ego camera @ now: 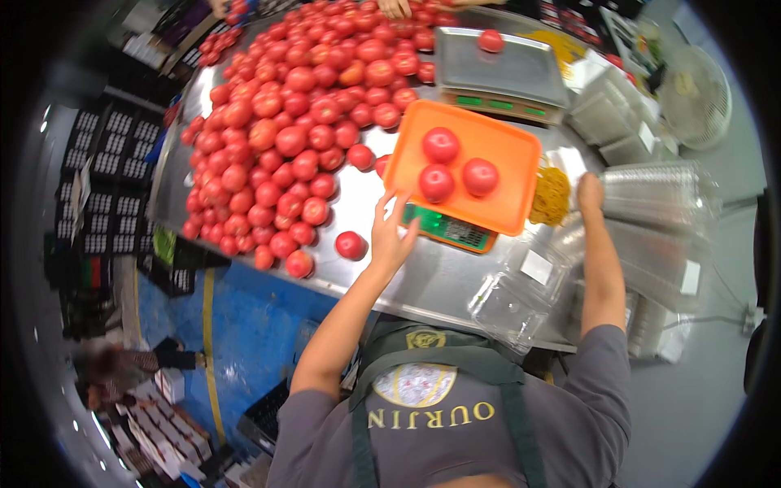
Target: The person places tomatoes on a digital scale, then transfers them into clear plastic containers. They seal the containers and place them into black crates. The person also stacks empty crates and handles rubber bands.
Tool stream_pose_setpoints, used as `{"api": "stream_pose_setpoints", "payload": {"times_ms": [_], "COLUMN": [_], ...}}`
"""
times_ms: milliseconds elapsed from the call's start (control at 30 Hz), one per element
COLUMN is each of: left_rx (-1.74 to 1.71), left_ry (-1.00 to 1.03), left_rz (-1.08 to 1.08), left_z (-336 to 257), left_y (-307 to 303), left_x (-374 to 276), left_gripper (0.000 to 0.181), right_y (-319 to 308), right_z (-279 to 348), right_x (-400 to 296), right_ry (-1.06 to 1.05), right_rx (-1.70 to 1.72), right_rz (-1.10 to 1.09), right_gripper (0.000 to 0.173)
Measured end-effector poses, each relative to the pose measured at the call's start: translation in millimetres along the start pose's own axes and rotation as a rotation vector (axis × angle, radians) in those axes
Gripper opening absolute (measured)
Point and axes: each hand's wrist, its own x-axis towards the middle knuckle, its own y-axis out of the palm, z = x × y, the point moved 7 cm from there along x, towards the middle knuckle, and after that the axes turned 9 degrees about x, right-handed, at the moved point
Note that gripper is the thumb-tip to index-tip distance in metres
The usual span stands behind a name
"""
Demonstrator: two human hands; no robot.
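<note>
An orange plastic tray (pixel 512 213) rests on a digital scale (pixel 451 227) with a lit green display. Three red tomatoes (pixel 480 177) lie in the tray. At its lower left corner is my left hand (pixel 390 235), fingers apart and empty; whether a fingertip touches the rim is unclear. A single tomato (pixel 350 245) lies on the metal table beside that hand. My right hand (pixel 590 194) is between a pile of yellow rubber bands (pixel 550 196) and stacked clear plastic containers (pixel 650 189). Its fingers are partly hidden, next to white paper (pixel 566 163).
A large heap of tomatoes (pixel 287 140) covers the left of the metal table (pixel 329 268). Behind the tray stands a second scale (pixel 497 70) bearing one tomato. An open clear clamshell (pixel 509 311) lies near the front edge. Another person's hand (pixel 395 7) reaches in at the far side. A fan (pixel 695 97) stands right.
</note>
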Motion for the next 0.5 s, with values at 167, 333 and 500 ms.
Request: {"api": "stream_pose_setpoints", "payload": {"times_ms": [167, 333, 500], "left_rx": [0.215, -0.012, 0.29], "left_ry": [0.028, 0.08, 0.058], "left_rz": [0.218, -0.182, 0.055], "left_z": [-11.1, -15.8, 53.3], "left_y": [61.1, 4.6, 17.8], "left_x": [49.7, 17.4, -64.3], "left_gripper": [0.074, 0.068, 0.069], "right_y": [-26.1, -94.8, -166.3], "right_z": [10.6, -0.7, 84.8], "right_x": [7.9, -32.1, -152.9], "right_ry": [0.075, 0.046, -0.116], "right_rx": [0.104, 0.698, 0.816], "right_rz": [0.053, -0.349, -0.348], "right_gripper": [0.02, 0.016, 0.002]}}
